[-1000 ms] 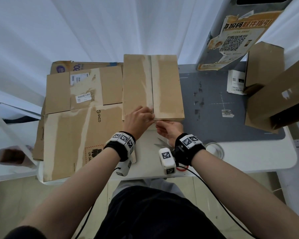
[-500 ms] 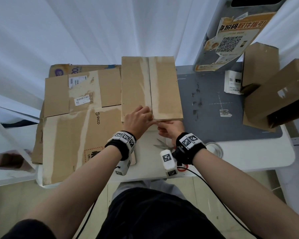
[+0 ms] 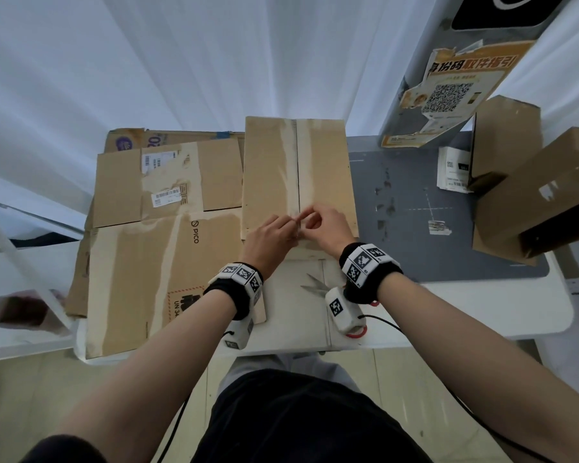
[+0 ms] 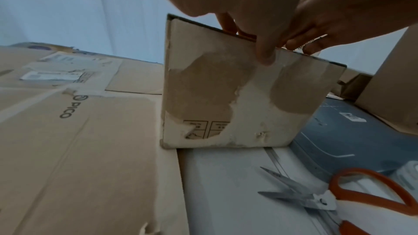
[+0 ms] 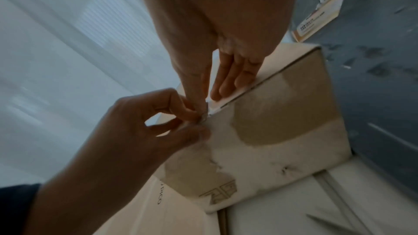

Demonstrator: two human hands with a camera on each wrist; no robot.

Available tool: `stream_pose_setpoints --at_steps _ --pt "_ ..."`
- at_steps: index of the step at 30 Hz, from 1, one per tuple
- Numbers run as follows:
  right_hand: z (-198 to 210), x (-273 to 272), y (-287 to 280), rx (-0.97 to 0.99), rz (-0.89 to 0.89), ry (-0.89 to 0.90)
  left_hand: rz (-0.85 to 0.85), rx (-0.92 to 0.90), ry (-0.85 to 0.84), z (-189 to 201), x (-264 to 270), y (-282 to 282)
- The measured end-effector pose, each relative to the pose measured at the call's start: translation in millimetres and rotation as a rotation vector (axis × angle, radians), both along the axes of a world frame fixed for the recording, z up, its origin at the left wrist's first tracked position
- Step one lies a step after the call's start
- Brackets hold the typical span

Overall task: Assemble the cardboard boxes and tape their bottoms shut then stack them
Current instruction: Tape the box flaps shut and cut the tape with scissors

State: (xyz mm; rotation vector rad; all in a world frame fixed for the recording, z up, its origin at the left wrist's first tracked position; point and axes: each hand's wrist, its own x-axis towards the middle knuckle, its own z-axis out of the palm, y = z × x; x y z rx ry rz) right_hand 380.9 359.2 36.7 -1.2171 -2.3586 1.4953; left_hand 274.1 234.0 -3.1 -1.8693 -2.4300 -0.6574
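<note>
Cardboard: one upright box (image 3: pixel 298 168), left hand (image 3: pixel 271 237) pinching tape, right hand (image 3: pixel 328 228) fingers flat.

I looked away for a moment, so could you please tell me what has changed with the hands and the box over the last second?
The right hand has moved up from the near edge onto the top of the box, its fingers lying flat beside the seam. The left hand has stayed at the near end of the seam, pinching something small there, possibly a tape end. The box, the scissors and the flattened cardboard have not moved.
</note>
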Motion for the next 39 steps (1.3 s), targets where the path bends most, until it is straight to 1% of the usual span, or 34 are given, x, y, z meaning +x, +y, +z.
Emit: stream_pose_setpoints --at_steps 5,9,12,14,18,22,26,29,30,33,34,35,37,38,39 --pt "2.6 -0.8 10.2 0.074 0.192 -0.132 -0.005 0.008 0.044 -3.2 2.2 -2.5" --pt "1.5 0.3 12.5 0.094 0.265 -0.144 -0.007 0.055 0.041 -0.5 9.8 -3.9" --pt "-0.3 -1.0 17.9 0.046 0.269 -0.139 -0.006 0.093 -0.002 2.6 13.2 -3.4" --pt "-1.2 -3.8 20.9 0.033 0.246 -0.152 -0.006 0.087 -0.018 4.1 12.2 -3.5" --pt "-3.1 -13.5 20.4 0.118 0.228 -0.269 -0.016 0.044 -0.028 4.0 5.5 -3.0" --pt "1.6 -18.3 26.0 0.095 0.237 -0.328 -0.015 -0.008 -0.043 6.2 -1.5 -0.4" --pt "4.5 -22.5 27.3 0.119 0.204 -0.381 -0.002 0.020 -0.118 5.9 -5.5 3.2" --pt "8.4 -27.7 25.3 0.155 0.208 -0.436 0.005 -0.008 -0.196 5.7 -11.8 7.9" --pt "9.8 -29.5 27.1 0.158 0.228 -0.453 0.017 -0.035 -0.246 8.7 -15.8 10.9" --pt "16.6 -36.2 40.4 0.190 0.276 -0.473 0.101 -0.167 -0.497 33.7 -33.0 29.5" --pt "18.3 -39.8 46.0 0.218 0.273 -0.461 0.137 -0.198 -0.515 42.1 -40.2 38.9" --pt "19.2 -44.1 51.0 0.284 0.277 -0.457 0.159 -0.235 -0.494 48.5 -47.2 49.0" --pt "18.8 -52.8 57.6 0.447 0.321 -0.492 0.147 -0.375 -0.414 56.5 -59.4 68.0" --pt "17.8 -55.7 60.4 0.459 0.347 -0.508 0.125 -0.458 -0.364 54.9 -65.0 76.6" --pt "16.6 -58.3 63.2 0.427 0.365 -0.525 0.099 -0.537 -0.309 52.0 -69.6 83.4"
